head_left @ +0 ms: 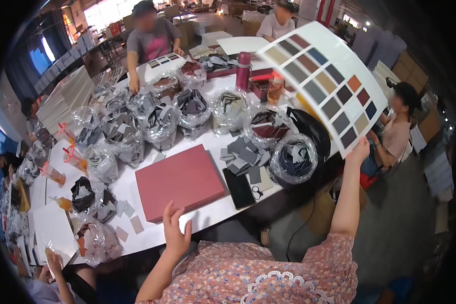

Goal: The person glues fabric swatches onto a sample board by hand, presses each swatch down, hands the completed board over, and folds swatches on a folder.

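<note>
My right hand [358, 151] grips the lower edge of a large white swatch card [334, 71], raised and tilted at the right. Rows of coloured rectangles, mostly grey, brown, tan and navy with an orange one, cover the card's lower part. My left hand [176, 230] is open with fingers apart, holding nothing, close to the front edge of a flat dark-pink box [180, 181]. Whether its fingertips touch the box, I cannot tell. To the right of the box lie a black phone [239, 188] and a loose pile of grey swatches [244, 154].
Clear plastic bags of swatches [192, 111] crowd the white table [202, 215]. Also there are a maroon bottle [243, 71], drink cups [75, 158] and a stack of boards [66, 99]. Co-workers sit or stand around, one [154, 40] across the table, another [395, 126] at the right.
</note>
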The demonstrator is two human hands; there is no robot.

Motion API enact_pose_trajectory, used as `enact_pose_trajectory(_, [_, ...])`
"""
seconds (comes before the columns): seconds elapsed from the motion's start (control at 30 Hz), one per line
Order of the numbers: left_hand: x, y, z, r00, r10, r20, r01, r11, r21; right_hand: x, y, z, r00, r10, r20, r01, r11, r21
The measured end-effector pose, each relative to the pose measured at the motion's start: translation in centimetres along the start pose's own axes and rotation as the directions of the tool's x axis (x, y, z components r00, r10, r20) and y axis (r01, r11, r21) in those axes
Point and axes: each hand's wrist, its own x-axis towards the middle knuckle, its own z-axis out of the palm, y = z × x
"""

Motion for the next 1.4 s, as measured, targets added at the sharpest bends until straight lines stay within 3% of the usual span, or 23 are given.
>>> enact_pose_trajectory(0.2, [0.0, 0.0, 0.1, 0.999, -0.027, 0.034, 0.025, 0.998, 0.053, 7.8, 6.8, -4.1, 0.975, 0.129, -0.183, -0.186, 0.921, -0.342])
enact_pose_trajectory(0.23, [-0.1, -0.1, 0.0, 0.999, -0.031, 0.043, 0.029, 0.998, 0.057, 8.1, 7.7, -4.1, 0.944, 0.286, -0.166, -0.331, 0.822, -0.463])
enact_pose_trajectory(0.27, [-0.2, -0.3, -0.1, 0.998, -0.034, 0.047, 0.032, 0.998, 0.059, 7.8, 8.9, -4.3, 0.991, 0.027, -0.132, -0.13, 0.433, -0.892])
enact_pose_trajectory(0.3, [-0.2, -0.3, -0.4, 0.998, -0.038, 0.042, 0.035, 0.996, 0.076, 4.8, 7.5, -2.3, 0.997, -0.068, 0.026, 0.046, 0.313, -0.949])
enact_pose_trajectory(0.33, [-0.2, -0.3, -0.7, 0.999, -0.042, 0.031, 0.039, 0.995, 0.092, 1.5, 5.9, 0.1, 0.97, -0.143, 0.198, 0.222, 0.174, -0.96])
enact_pose_trajectory(0.47, [-1.0, -1.0, -0.8, 0.997, -0.077, -0.011, 0.078, 0.991, 0.109, -8.1, 3.0, 6.2, 0.571, 0.591, 0.57, 0.504, 0.296, -0.811])
enact_pose_trajectory(0.5, [-1.2, -1.1, -0.9, 0.994, -0.11, 0.001, 0.109, 0.99, 0.087, -10.5, 1.2, 8.0, 0.563, 0.657, 0.502, 0.619, 0.068, -0.782])
enact_pose_trajectory(0.57, [-1.4, -1.9, -0.9, 0.989, -0.139, 0.051, 0.135, 0.989, 0.063, -13.6, 1.7, 9.8, 0.567, 0.674, 0.474, 0.781, -0.259, -0.568])
enact_pose_trajectory(0.77, [-2.7, -3.6, -3.0, 0.984, -0.163, -0.066, 0.167, 0.985, 0.054, -11.1, 6.5, 8.6, 0.447, 0.745, 0.495, 0.87, -0.231, -0.436])
enact_pose_trajectory(0.87, [-4.3, -4.5, -5.1, 0.96, -0.238, -0.144, 0.24, 0.971, -0.009, -7.3, 9.9, 6.2, 0.334, 0.615, 0.714, 0.939, -0.155, -0.306])
enact_pose_trajectory(0.97, [-5.6, -6.7, -9.5, 0.911, -0.252, -0.326, 0.298, 0.949, 0.099, -6.1, 8.3, 8.3, 0.364, 0.508, 0.781, 0.887, -0.445, -0.123])
enact_pose_trajectory(1.0, [-5.9, -8.0, -11.3, 0.861, -0.299, -0.411, 0.398, 0.9, 0.178, -3.9, 12.5, 5.6, 0.235, -0.073, 0.969, 0.733, -0.642, -0.226])
enact_pose_trajectory(1.03, [-6.4, -9.7, -13.8, 0.789, -0.315, -0.528, 0.428, 0.898, 0.104, -7.2, 8.6, 8.8, 0.336, -0.178, 0.925, 0.874, -0.306, -0.377])
enact_pose_trajectory(1.07, [-6.3, -10.2, -16.8, 0.739, -0.284, -0.611, 0.522, 0.815, 0.252, -10.7, 5.1, 11.8, 0.318, -0.179, 0.931, 0.885, -0.295, -0.359])
enact_pose_trajectory(1.1, [-6.8, -12.6, -18.7, 0.588, -0.366, -0.721, 0.589, 0.805, 0.072, -13.5, 2.8, 14.2, 0.327, -0.256, 0.91, 0.944, 0.129, -0.303])
enact_pose_trajectory(1.13, [-7.5, -14.6, -21.1, 0.581, -0.314, -0.751, 0.631, 0.757, 0.172, -15.0, 2.4, 15.9, 0.186, -0.3, 0.936, 0.975, 0.171, -0.139])
enact_pose_trajectory(1.17, [-8.3, -16.4, -23.6, 0.577, -0.255, -0.776, 0.666, 0.697, 0.266, -18.0, 2.7, 17.2, 0.409, -0.049, 0.911, 0.793, 0.513, -0.328])
enact_pose_trajectory(1.2, [-8.9, -18.2, -25.5, 0.57, -0.291, -0.769, 0.716, 0.636, 0.29, -21.1, 2.7, 18.9, 0.402, 0.01, 0.916, 0.665, 0.685, -0.299])
enact_pose_trajectory(1.23, [-9.1, -19.3, -26.9, 0.528, -0.357, -0.77, 0.794, 0.529, 0.299, -25.7, 0.2, 21.5, 0.446, 0.421, 0.789, 0.462, 0.647, -0.607])
enact_pose_trajectory(1.3, [-9.6, -21.8, -28.7, 0.574, -0.36, -0.736, 0.8, 0.437, 0.411, -33.0, 1.4, 22.3, 0.26, 0.277, 0.925, 0.335, 0.873, -0.356])
enact_pose_trajectory(1.33, [-9.3, -22.0, -29.4, 0.596, -0.366, -0.715, 0.796, 0.389, 0.464, -37.4, -2.0, 24.0, 0.261, 0.354, 0.898, 0.471, 0.765, -0.439])
enact_pose_trajectory(1.37, [-9.0, -22.0, -29.6, 0.596, -0.397, -0.698, 0.803, 0.324, 0.501, -37.2, 5.9, 22.8, 0.174, 0.563, 0.808, -0.079, 0.826, -0.558])
enact_pose_trajectory(1.4, [-8.8, -22.4, -29.8, 0.619, -0.388, -0.683, 0.786, 0.308, 0.536, -40.6, 5.3, 23.1, 0.077, 0.48, 0.874, -0.175, 0.87, -0.462])
